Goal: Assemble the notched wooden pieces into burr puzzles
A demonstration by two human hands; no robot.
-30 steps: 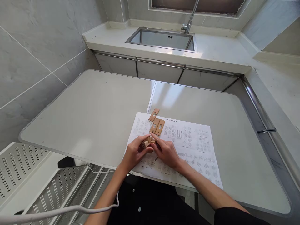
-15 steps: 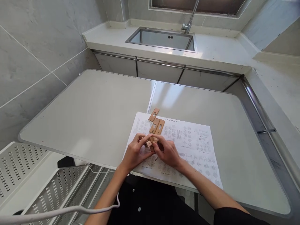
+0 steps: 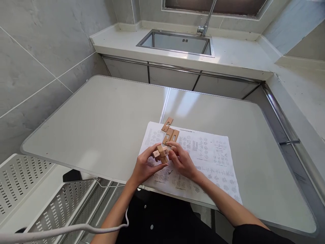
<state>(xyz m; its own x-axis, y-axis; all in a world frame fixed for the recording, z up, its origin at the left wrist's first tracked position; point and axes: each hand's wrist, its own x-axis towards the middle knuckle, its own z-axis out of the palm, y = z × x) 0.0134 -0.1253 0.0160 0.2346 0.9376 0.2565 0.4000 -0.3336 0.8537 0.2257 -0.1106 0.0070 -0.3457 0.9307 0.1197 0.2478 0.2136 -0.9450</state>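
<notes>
I pinch the half-built wooden puzzle (image 3: 160, 154) between my left hand (image 3: 144, 166) and right hand (image 3: 180, 162), lifted just above the instruction sheet (image 3: 203, 159) so the joints show; spare pieces (image 3: 169, 132) lie just beyond.

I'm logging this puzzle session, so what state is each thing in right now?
wooden puzzle: partly assembled, held above the sheet.
left hand: gripping the puzzle.
right hand: fingers on the puzzle.
loose wooden pieces: lying flat on the sheet.
instruction sheet: spread flat on the table.
</notes>
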